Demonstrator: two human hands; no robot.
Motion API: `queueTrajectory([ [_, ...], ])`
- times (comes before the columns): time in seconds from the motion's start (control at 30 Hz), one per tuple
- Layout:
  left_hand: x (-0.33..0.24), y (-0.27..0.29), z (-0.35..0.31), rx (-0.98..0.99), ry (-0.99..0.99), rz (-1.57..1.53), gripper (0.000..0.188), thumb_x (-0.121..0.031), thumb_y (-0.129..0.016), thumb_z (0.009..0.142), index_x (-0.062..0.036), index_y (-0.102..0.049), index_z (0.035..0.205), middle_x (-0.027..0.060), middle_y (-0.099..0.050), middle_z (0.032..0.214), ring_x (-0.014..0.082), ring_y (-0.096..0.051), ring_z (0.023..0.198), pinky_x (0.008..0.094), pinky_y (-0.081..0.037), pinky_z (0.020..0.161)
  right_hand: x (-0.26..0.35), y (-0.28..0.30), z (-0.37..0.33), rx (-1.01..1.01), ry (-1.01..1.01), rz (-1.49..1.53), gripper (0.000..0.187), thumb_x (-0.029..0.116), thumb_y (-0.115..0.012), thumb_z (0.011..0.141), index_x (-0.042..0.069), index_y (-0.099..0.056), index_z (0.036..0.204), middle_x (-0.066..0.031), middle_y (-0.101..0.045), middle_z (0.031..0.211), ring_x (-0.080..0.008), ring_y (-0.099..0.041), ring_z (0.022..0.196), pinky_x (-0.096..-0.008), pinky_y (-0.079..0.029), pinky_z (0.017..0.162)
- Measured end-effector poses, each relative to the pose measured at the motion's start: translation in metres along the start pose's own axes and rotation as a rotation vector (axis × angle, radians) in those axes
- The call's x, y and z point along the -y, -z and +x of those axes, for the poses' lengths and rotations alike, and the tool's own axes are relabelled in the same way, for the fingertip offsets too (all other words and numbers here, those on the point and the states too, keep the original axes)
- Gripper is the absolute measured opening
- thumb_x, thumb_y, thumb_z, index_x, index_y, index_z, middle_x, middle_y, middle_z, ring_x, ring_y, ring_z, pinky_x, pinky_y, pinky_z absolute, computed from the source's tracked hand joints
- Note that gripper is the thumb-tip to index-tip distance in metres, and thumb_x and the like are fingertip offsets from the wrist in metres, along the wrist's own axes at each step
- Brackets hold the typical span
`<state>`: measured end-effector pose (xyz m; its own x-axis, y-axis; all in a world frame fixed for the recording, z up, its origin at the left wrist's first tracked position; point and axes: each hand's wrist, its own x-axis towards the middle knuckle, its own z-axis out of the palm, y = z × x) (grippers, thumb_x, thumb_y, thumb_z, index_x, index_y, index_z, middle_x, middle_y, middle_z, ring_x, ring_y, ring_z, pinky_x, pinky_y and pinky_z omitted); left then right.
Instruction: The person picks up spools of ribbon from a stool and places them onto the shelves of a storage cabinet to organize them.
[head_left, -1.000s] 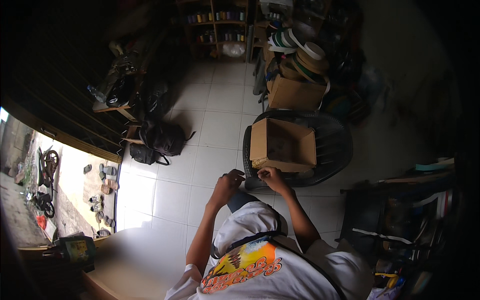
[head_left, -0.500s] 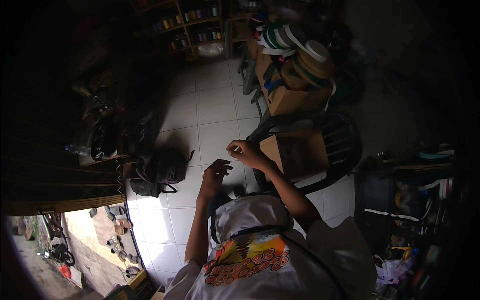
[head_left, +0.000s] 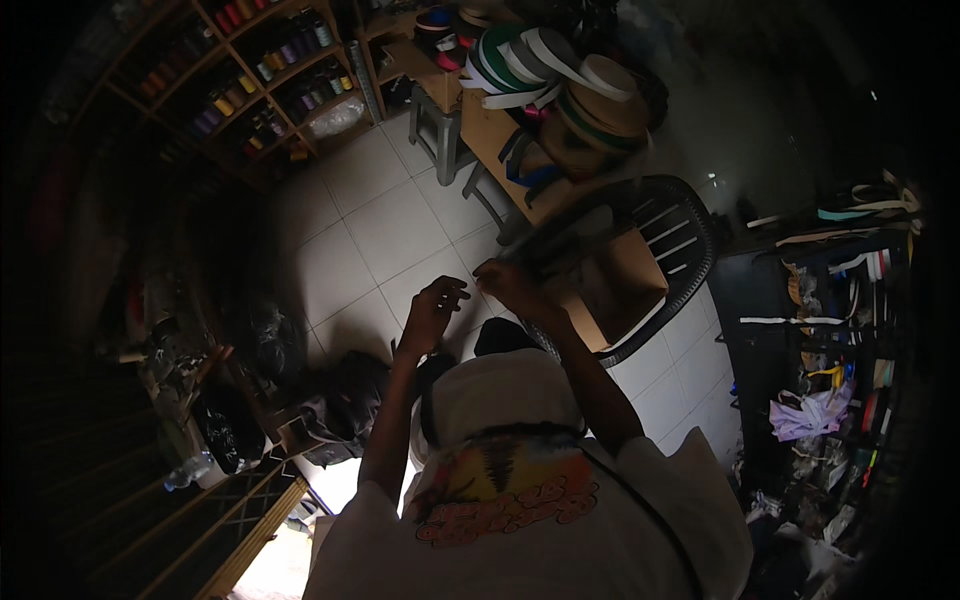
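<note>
Cardboard box: plain brown, open-topped, interior mostly in shadow (contents can't be made out). Sits skewed to the view on a black slatted chair, within its curved rim.

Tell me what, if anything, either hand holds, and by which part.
Nothing shows in the left hand or right hand, but it's too dark to rule out something small.

View turned right, left hand higher in it; doorway (sunlit) shrunken

Seeing pale tiled floor mid-view, wooden cubbyhole shelving upper left, grey stool nearby, dark slatted shutter lower left, and getting bright daylight through the opening beside it.
</note>
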<state>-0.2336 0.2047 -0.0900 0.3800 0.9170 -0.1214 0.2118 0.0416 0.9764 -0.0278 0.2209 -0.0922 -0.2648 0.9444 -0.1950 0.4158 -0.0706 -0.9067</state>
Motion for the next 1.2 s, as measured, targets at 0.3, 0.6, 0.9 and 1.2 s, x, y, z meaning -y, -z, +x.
queueTrajectory([
  [0.3, -0.027, 0.009, 0.155, 0.372, -0.029, 0.097, 0.022, -0.014, -0.050, 0.098, -0.0001, -0.060, 0.111, 0.0101, -0.069, 0.098, 0.0187, -0.067, 0.089, 0.0309, -0.052, 0.079, -0.022, 0.071, 0.027, -0.426, -0.208, 0.107, 0.026, 0.018, -0.062, 0.087, 0.000, -0.063, 0.104, -0.0149, -0.065, 0.098, -0.0271, -0.064, 0.094, -0.0364, -0.048, 0.083],
  [0.6, -0.081, -0.031, 0.304, 0.426, -0.307, 0.330, 0.021, -0.013, -0.055, 0.093, -0.0015, -0.059, 0.111, 0.0160, -0.067, 0.098, 0.0325, -0.065, 0.090, 0.0401, -0.050, 0.082, -0.072, 0.208, 0.102, -0.853, -0.328, 0.077, 0.041, 0.015, -0.068, 0.084, 0.000, -0.055, 0.120, -0.0151, -0.064, 0.110, -0.0246, -0.063, 0.105, -0.0346, -0.048, 0.088],
  [0.9, -0.125, -0.098, 0.462, -0.069, -0.970, 1.043, 0.039, -0.013, -0.062, 0.078, -0.0024, -0.058, 0.116, 0.0161, -0.058, 0.113, 0.0315, -0.050, 0.114, 0.0502, -0.038, 0.095, -0.039, 0.381, 0.243, -0.968, -0.370, -0.559, 0.095, 0.054, -0.081, 0.062, -0.002, -0.046, 0.132, -0.0251, -0.057, 0.122, -0.0370, -0.056, 0.116, -0.0436, -0.044, 0.098],
  [1.2, -0.118, -0.090, 0.567, 0.253, -0.827, 1.027, 0.019, -0.009, -0.057, 0.085, -0.0101, -0.067, 0.100, 0.0097, -0.066, 0.086, 0.0265, -0.061, 0.096, 0.0494, -0.036, 0.098, -0.002, 0.393, 0.293, -0.843, -0.703, -0.574, 0.123, 0.072, -0.078, 0.047, 0.000, -0.040, 0.138, -0.0281, -0.048, 0.132, -0.0434, -0.046, 0.126, -0.0490, -0.040, 0.103],
])
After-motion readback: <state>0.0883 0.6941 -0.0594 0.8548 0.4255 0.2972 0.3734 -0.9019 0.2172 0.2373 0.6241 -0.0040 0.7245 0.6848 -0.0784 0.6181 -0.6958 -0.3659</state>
